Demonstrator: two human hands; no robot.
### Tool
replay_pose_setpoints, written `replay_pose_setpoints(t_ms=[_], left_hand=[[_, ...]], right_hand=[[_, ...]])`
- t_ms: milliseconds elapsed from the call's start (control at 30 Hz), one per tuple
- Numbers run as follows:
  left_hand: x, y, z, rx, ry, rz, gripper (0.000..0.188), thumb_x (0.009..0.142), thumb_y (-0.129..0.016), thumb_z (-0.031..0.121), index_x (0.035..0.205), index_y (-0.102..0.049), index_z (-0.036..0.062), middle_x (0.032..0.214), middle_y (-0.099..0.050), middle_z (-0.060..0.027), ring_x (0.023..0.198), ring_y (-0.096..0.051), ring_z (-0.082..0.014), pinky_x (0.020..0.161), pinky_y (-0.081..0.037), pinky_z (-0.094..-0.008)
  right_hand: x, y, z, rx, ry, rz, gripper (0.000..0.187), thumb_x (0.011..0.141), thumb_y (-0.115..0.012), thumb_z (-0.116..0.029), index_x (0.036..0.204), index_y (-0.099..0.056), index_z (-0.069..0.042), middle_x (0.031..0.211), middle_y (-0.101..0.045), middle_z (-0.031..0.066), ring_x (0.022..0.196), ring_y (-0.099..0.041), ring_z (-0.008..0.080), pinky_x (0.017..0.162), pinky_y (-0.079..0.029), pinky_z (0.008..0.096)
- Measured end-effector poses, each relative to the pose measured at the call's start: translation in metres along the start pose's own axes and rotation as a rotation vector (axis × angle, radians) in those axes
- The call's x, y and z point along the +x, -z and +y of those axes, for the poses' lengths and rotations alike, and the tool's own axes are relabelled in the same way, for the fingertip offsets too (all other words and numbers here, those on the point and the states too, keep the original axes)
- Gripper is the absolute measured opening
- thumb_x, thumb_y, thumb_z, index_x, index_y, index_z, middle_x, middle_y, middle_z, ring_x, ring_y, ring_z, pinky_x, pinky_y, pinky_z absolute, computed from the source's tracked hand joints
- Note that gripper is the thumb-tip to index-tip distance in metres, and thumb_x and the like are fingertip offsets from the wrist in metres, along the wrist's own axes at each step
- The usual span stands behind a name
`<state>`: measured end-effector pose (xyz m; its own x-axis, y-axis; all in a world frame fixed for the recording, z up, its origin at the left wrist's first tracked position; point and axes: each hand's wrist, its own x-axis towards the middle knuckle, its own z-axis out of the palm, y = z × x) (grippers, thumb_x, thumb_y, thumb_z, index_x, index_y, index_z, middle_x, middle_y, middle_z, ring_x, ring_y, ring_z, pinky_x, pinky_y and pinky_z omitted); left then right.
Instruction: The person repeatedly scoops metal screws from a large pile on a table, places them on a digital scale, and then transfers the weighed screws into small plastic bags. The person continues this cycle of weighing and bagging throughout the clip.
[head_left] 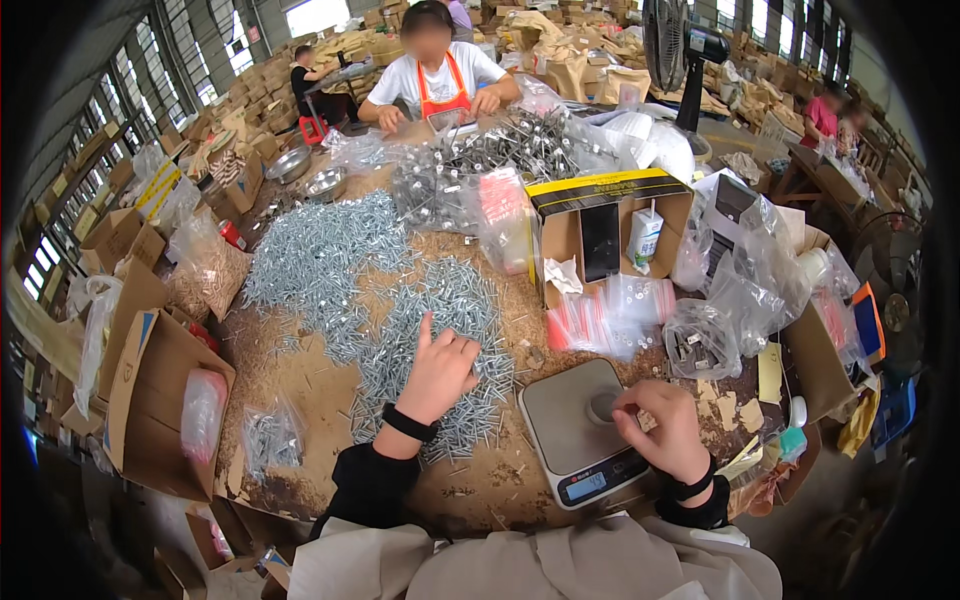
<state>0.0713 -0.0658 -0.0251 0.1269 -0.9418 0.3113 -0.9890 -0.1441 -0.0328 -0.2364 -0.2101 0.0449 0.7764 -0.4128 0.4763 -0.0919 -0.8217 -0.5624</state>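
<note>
My left hand point(440, 372) is over the near part of a loose pile of silvery screws point(335, 255). Its index finger points forward and the other fingers bend loosely apart, with nothing visible in them. On the right, a digital scale point(572, 420) with a lit display lies on the table. A small round grey cup point(603, 407) stands on its plate. Beside that cup, my right hand point(660, 425) has its fingers curled toward the thumb, the fingertips at the cup's rim. Whatever they may hold is hidden.
Ahead sit an open carton point(610, 190) with a drink carton, small red-and-clear bags point(610, 315) and a heap of dark metal parts point(510, 150). A bag of screws point(272, 438) and a cardboard box point(165, 400) are left. Opposite, a person in a red apron point(443, 85) works.
</note>
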Motion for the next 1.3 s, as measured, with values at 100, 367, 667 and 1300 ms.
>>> replay_pose_setpoints(t_ms=[100,367,667,1300], left_hand=[[0.001,-0.001,0.0,0.009,0.005,-0.02,0.036,0.07,-0.077,0.017,0.103,-0.065,0.0105,0.091,-0.066,-0.0019,0.097,-0.059,-0.0232,0.118,-0.021,-0.0627],[0.0,0.024,-0.023,-0.26,0.101,0.157,0.028,0.081,-0.075,0.02,0.106,-0.067,0.0087,0.08,-0.065,-0.0042,0.09,-0.062,-0.0225,0.114,-0.026,-0.0551],[-0.01,0.081,-0.027,-0.546,0.16,0.164,0.033,0.086,-0.074,0.023,0.112,-0.064,0.006,0.083,-0.06,-0.0073,0.085,-0.061,-0.0245,0.114,-0.027,-0.0486],[-0.017,0.114,-0.015,-0.796,-0.007,0.005,0.032,0.083,-0.077,0.014,0.111,-0.066,0.0024,0.095,-0.065,-0.0088,0.087,-0.06,-0.0224,0.081,-0.047,-0.0359]], right_hand=[[0.004,0.006,0.004,-0.088,-0.036,-0.092,0.036,0.079,-0.076,-0.015,0.111,-0.064,-0.004,0.105,-0.063,0.0154,0.099,-0.061,0.0353,0.084,-0.05,0.0431],[0.0,-0.015,0.034,-0.071,-0.048,-0.365,0.077,0.078,-0.08,-0.024,0.143,-0.044,-0.004,0.135,-0.052,0.0198,0.128,-0.046,0.0425,0.112,-0.035,0.0473],[0.028,-0.028,0.023,-0.072,0.038,-0.512,0.075,0.076,-0.081,-0.026,0.14,-0.048,-0.005,0.132,-0.056,0.0162,0.124,-0.053,0.0362,0.106,-0.041,0.0468],[0.117,-0.106,-0.025,0.295,0.091,-0.576,0.063,0.07,-0.085,-0.026,0.121,-0.059,0.0,0.111,-0.063,0.0204,0.103,-0.063,0.0371,0.089,-0.05,0.0423]])
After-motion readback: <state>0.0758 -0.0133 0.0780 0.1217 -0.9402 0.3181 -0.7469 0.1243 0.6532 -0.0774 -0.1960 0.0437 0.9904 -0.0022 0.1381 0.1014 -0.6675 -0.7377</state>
